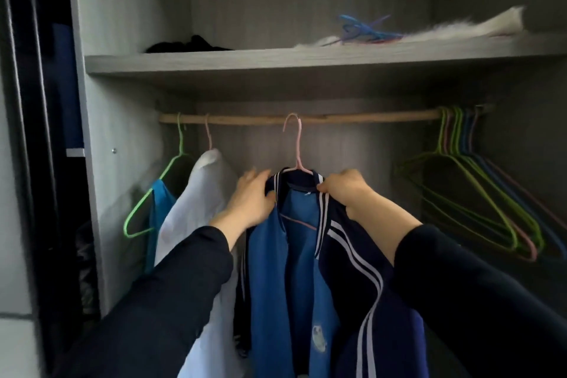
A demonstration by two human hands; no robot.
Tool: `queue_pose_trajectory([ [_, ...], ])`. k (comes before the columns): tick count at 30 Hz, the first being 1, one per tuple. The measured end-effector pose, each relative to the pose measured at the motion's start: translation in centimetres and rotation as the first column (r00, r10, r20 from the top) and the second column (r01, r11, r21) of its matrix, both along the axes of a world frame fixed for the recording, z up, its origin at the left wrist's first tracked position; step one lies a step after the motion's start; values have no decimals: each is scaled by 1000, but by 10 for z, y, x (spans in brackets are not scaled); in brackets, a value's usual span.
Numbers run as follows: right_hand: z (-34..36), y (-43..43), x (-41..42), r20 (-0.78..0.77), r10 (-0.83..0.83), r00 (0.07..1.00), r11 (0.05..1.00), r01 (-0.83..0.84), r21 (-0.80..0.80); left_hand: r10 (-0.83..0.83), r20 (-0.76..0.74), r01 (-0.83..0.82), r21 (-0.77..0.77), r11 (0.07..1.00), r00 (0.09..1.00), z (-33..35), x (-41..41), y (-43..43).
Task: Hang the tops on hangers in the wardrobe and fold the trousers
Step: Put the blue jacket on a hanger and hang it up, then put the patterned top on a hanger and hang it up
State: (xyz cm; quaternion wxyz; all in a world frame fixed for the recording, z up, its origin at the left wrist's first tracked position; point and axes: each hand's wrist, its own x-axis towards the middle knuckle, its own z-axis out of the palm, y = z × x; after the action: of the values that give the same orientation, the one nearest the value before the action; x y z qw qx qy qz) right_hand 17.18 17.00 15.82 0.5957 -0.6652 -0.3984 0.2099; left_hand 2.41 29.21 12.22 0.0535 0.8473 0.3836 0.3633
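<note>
Navy striped jacket on pink hanger; right hand pinches its collar, left hand seemingly grips it. Wardrobe holds spare hangers right.

No legible text, number or brand is showing anywhere in the view. The jacket is carrying a pale emblem low on its blue panel; the emblem is appearing too blurred to read. A small white tag is sitting just under the collar; any print on it is appearing too small to make out.
</note>
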Motion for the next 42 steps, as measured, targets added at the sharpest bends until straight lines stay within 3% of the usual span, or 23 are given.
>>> queue_pose_trajectory([
  [8,41,84,-17,28,-94,995,995,93,38,112,-1,-105,351,931,994,90,-24,99],
  [13,38,126,-32,59,-110,992,994,109,18,125,-93,-79,398,914,988,108,-27,132],
  [18,12,155,-47,54,-69,996,996,71,-48,13,2,-12,489,872,1000,101,-35,145],
  [25,-3,169,-60,84,122,989,992,-119,-39,-81,111,22,450,893,991,98,-33,146],
  [32,-6,167,-67,240,243,940,968,-250,-2,-52,69,17,443,896,996,104,-35,142],
  [35,-8,157,-56,238,275,932,961,-269,-59,4,44,-23,452,892,999,106,-32,136],
  [39,-6,137,-24,349,153,925,988,-142,-58,145,108,-175,378,909,984,110,-7,117],
  [42,-5,116,11,508,-17,861,1000,12,13,93,95,-124,407,905,991,102,29,94],
])
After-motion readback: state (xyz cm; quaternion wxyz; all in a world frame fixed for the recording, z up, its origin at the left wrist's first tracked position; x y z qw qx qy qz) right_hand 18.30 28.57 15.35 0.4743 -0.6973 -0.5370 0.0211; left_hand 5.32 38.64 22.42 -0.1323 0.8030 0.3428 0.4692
